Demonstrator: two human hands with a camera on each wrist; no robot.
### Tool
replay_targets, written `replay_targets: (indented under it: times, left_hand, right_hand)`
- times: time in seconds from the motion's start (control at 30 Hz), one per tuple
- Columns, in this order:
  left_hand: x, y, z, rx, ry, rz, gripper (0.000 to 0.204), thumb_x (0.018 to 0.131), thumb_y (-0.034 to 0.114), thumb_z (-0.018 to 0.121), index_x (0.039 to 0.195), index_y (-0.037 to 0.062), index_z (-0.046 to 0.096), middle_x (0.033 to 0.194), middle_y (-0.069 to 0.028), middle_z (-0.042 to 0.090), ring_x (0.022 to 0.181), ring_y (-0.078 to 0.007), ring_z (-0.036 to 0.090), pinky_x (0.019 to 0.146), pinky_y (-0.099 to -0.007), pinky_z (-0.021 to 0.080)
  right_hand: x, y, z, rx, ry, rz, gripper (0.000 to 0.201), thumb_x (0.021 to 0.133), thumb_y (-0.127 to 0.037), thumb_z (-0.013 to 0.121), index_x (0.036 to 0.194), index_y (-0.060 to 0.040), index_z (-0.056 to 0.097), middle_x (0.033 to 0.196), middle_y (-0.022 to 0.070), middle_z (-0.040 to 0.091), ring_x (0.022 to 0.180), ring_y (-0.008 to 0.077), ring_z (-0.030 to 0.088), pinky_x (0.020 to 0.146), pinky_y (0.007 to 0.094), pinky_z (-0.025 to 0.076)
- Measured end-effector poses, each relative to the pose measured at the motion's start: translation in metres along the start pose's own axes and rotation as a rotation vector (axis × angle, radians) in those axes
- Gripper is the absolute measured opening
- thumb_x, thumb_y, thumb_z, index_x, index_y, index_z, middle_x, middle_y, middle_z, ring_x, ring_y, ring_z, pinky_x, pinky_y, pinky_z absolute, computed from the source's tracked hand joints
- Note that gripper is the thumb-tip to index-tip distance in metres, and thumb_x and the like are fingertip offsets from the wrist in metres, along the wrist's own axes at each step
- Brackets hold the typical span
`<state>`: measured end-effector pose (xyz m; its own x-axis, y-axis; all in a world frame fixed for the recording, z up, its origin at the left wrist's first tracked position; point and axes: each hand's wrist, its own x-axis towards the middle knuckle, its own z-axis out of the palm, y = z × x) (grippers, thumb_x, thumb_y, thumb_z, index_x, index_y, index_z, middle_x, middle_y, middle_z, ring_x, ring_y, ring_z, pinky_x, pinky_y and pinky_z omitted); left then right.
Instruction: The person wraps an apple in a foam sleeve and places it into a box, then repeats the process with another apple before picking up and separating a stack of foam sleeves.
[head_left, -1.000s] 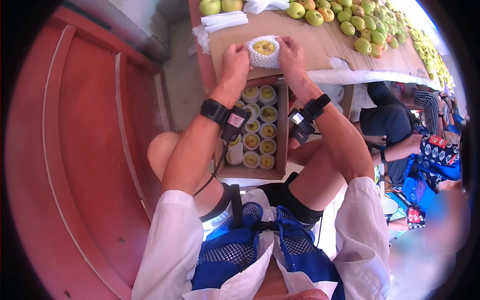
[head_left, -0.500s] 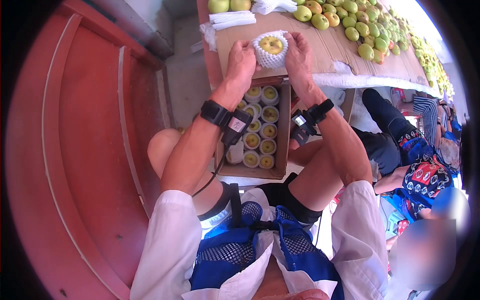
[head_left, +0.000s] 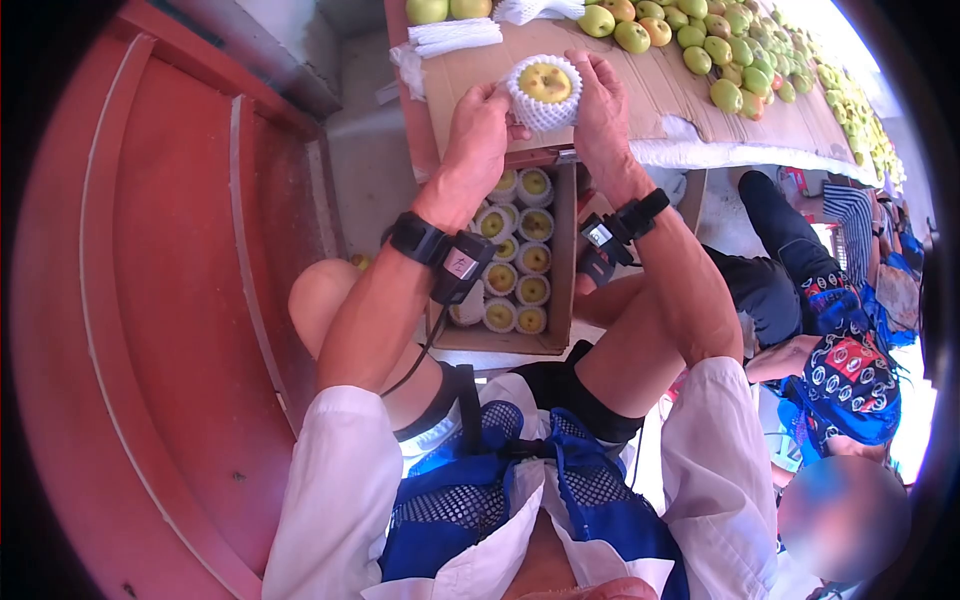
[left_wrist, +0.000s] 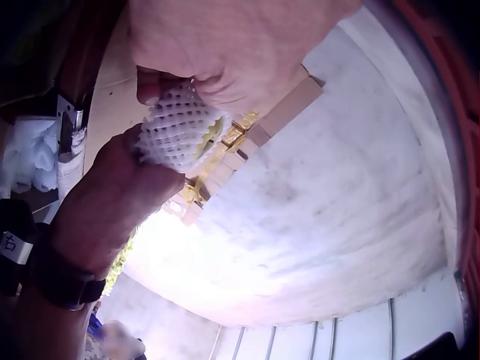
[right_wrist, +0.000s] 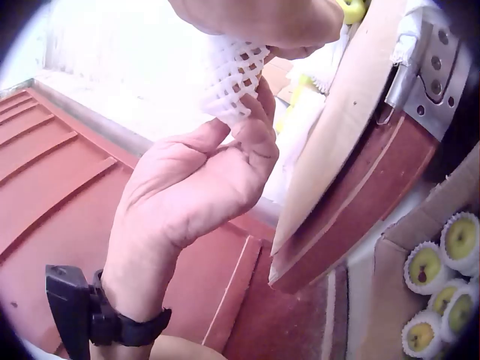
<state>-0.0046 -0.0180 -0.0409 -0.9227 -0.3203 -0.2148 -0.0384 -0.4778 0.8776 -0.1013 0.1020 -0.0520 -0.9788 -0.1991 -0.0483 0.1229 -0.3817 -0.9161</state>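
In the head view both hands hold one yellow-green apple [head_left: 546,83] over the front edge of the cardboard-covered table. A white foam net [head_left: 546,114] wraps its sides, and the apple's top shows through the opening. My left hand [head_left: 482,132] grips the netted apple from the left, fingertips at its lower side. From the right, my right hand [head_left: 603,112] pinches the net, its fingers reaching up along the apple. The left wrist view shows the net [left_wrist: 180,129] between the two hands. In the right wrist view, the left hand's [right_wrist: 195,176] thumb and fingers pinch the net's end.
Below the hands, a cardboard box [head_left: 566,240] holds several netted apples [head_left: 535,224]. On the table cardboard [head_left: 465,75] lie a stack of foam nets [head_left: 455,37] and many loose apples [head_left: 740,60]. A red door [head_left: 180,300] stands left; other people [head_left: 845,350] sit at right.
The netted apple has shifted slightly right and away from me. My left fingers have moved lower on its side, and the right fingers reach further up. Both hands still hold it.
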Motion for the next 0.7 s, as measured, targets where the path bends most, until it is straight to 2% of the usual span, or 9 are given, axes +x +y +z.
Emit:
replay_targets:
  times: [0.17,0.27,0.4,0.5,0.6,0.7]
  left_hand:
    - [-0.013,0.006,0.009,-0.08,-0.044,-0.018,0.028,0.105,0.02,0.047,0.127,0.0041,0.057,0.117,-0.0039,0.065,0.099,-0.0141,0.063,0.078,-0.0309,0.051]
    - [-0.015,0.006,0.011,-0.093,-0.048,-0.032,0.029,0.105,0.02,0.047,0.127,0.004,0.057,0.117,-0.0043,0.065,0.099,-0.0143,0.063,0.078,-0.0311,0.051]
    - [-0.009,0.001,0.002,0.021,-0.018,-0.003,0.03,0.105,0.02,0.046,0.127,0.0033,0.057,0.118,-0.0051,0.064,0.1,-0.0142,0.063,0.079,-0.0311,0.051]
    - [-0.014,0.003,0.009,0.051,0.113,0.048,0.032,0.104,0.021,0.045,0.127,0.0018,0.057,0.119,-0.0067,0.064,0.1,-0.0154,0.064,0.081,-0.0315,0.052]
    - [-0.019,0.01,0.005,0.031,0.134,0.058,0.033,0.104,0.022,0.046,0.127,0.001,0.057,0.123,-0.008,0.063,0.108,-0.0175,0.063,0.087,-0.0345,0.054]
    - [-0.022,0.012,-0.003,-0.084,0.033,0.109,0.036,0.103,0.025,0.048,0.131,0.0019,0.056,0.128,-0.0085,0.062,0.119,-0.0199,0.061,0.095,-0.0382,0.054]
  right_hand:
    - [0.001,-0.001,-0.004,0.065,-0.001,-0.015,0.031,0.1,-0.03,0.065,0.111,-0.0011,0.066,0.106,0.0066,0.068,0.096,0.0129,0.064,0.083,0.0275,0.052]
    - [-0.002,-0.005,-0.004,-0.01,-0.013,-0.086,0.034,0.103,-0.033,0.06,0.113,-0.0011,0.066,0.107,0.0065,0.067,0.096,0.0137,0.063,0.083,0.0275,0.052]
    - [-0.017,-0.015,0.004,-0.204,0.005,-0.163,0.036,0.105,-0.034,0.053,0.112,-0.0011,0.065,0.106,0.0069,0.067,0.094,0.0149,0.061,0.082,0.0285,0.05]
    - [-0.026,-0.015,0.006,-0.388,-0.02,-0.248,0.035,0.105,-0.031,0.049,0.112,0.0,0.064,0.103,0.0107,0.068,0.093,0.017,0.061,0.083,0.0305,0.049]
    - [-0.04,-0.013,0.008,-0.509,-0.092,-0.311,0.03,0.104,-0.026,0.05,0.113,-0.0007,0.063,0.103,0.0125,0.068,0.093,0.0171,0.061,0.082,0.0313,0.05]
    - [-0.049,-0.011,0.01,-0.56,-0.161,-0.411,0.025,0.103,-0.022,0.052,0.113,-0.0025,0.064,0.105,0.0138,0.068,0.094,0.0204,0.063,0.083,0.0336,0.051]
